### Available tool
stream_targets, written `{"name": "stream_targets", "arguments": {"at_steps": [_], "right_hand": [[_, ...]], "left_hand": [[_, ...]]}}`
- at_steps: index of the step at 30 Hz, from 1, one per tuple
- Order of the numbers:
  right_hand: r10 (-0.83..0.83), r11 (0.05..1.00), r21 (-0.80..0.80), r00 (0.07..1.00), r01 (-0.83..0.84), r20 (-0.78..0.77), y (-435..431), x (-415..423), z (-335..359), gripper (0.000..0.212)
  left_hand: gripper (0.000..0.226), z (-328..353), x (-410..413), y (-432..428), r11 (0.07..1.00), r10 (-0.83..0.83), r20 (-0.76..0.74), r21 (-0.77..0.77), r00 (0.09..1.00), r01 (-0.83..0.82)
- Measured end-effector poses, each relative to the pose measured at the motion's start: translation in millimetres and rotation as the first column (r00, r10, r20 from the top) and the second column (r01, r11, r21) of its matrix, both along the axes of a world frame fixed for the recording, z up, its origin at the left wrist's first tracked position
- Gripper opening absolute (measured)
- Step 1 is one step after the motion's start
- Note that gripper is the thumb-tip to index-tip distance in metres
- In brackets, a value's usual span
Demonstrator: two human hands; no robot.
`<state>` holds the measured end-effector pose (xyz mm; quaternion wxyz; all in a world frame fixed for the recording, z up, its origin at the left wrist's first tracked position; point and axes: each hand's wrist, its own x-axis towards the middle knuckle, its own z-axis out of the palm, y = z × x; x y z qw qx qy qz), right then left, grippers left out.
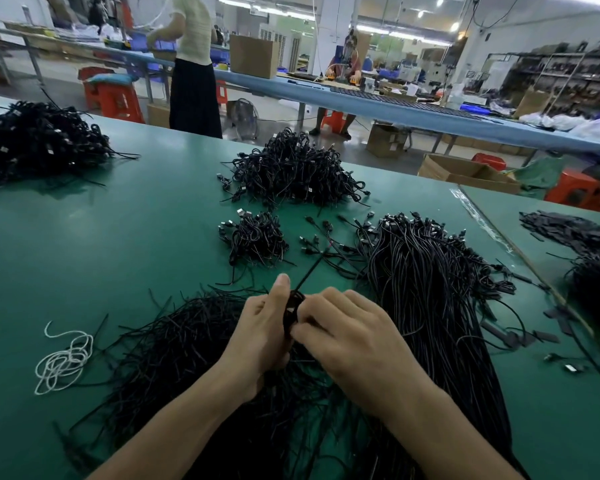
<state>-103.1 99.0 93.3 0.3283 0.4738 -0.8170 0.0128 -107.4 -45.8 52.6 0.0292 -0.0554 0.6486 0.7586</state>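
Note:
Over the green table [118, 244], my left hand [262, 327] grips a small coiled black cable [293, 304], thumb raised along its side. My right hand [347, 336] pinches the same coil from the right with its fingertips. A thin black tie strip [309, 271] sticks up and away from the coil. Beneath both hands lies a spread of loose black tie strips [174, 344]. To the right, a long bundle of straight black cables [426, 289] with USB plugs at its far end stretches toward me.
Heaps of coiled black cables sit at the far centre [295, 171], middle [257, 239] and far left [39, 140]. A white string [65, 362] lies at left. Black flat pieces [572, 230] lie at right. A standing person [193, 64], benches and cardboard boxes [465, 173] are beyond the table.

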Motion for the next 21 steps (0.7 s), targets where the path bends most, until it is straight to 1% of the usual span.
{"name": "stream_targets", "arguments": {"at_steps": [2,4,5,7,9,10,12,15,17,18,19,21], "right_hand": [[0.076,0.994,0.079,0.997,-0.076,0.008,0.3,-1.4,5.9,0.010],[0.115,0.985,0.122,0.990,-0.125,0.083,0.9,-4.6,9.2,0.008],[0.119,0.984,0.116,0.983,-0.136,0.142,2.2,-6.7,9.5,0.009],[0.115,0.991,0.037,0.948,-0.131,0.296,5.6,-9.1,7.0,0.010],[0.113,0.992,-0.101,0.877,-0.074,0.468,8.9,-9.8,2.7,0.006],[0.113,0.987,-0.160,0.832,-0.030,0.544,10.3,-10.6,0.0,0.006],[0.117,0.972,-0.232,0.765,0.044,0.633,13.5,-13.8,-6.2,0.006],[0.151,0.941,-0.316,0.690,0.119,0.708,17.4,-17.3,-10.9,0.004],[0.192,0.922,-0.363,0.657,0.133,0.729,19.3,-17.1,-9.8,0.005],[0.203,0.920,-0.371,0.652,0.129,0.731,19.8,-16.4,-8.8,0.005],[0.201,0.925,-0.361,0.651,0.120,0.732,20.4,-16.1,-7.2,0.004],[0.159,0.955,-0.282,0.652,0.088,0.742,20.9,-14.5,-3.7,0.003]], "left_hand": [[0.054,-3.4,-0.2,-1.9,0.992,-0.127,0.055,0.010,0.990,0.127],[0.038,-3.7,0.7,-4.1,0.969,-0.241,0.153,-0.018,0.958,0.246],[0.036,-3.2,0.6,-4.6,0.955,-0.284,0.226,-0.024,0.932,0.297],[0.052,-1.8,-0.4,-4.5,0.931,-0.342,0.354,0.004,0.870,0.365],[0.064,-1.5,-0.9,-6.4,0.924,-0.376,0.418,0.106,0.827,0.366],[0.064,-1.3,-0.9,-7.7,0.918,-0.397,0.420,0.176,0.816,0.356],[0.055,-2.1,-1.2,-10.3,0.879,-0.464,0.377,0.309,0.802,0.364],[0.043,-0.8,-0.1,-15.1,0.783,-0.582,0.294,0.454,0.758,0.425],[0.032,-1.2,2.0,-19.9,0.698,-0.666,0.215,0.518,0.714,0.495],[0.028,-1.3,3.7,-22.7,0.654,-0.703,0.163,0.532,0.693,0.538],[0.031,-1.6,5.0,-25.1,0.628,-0.728,0.113,0.508,0.677,0.590],[0.037,-2.2,6.0,-26.4,0.631,-0.751,0.077,0.373,0.655,0.680]]}}
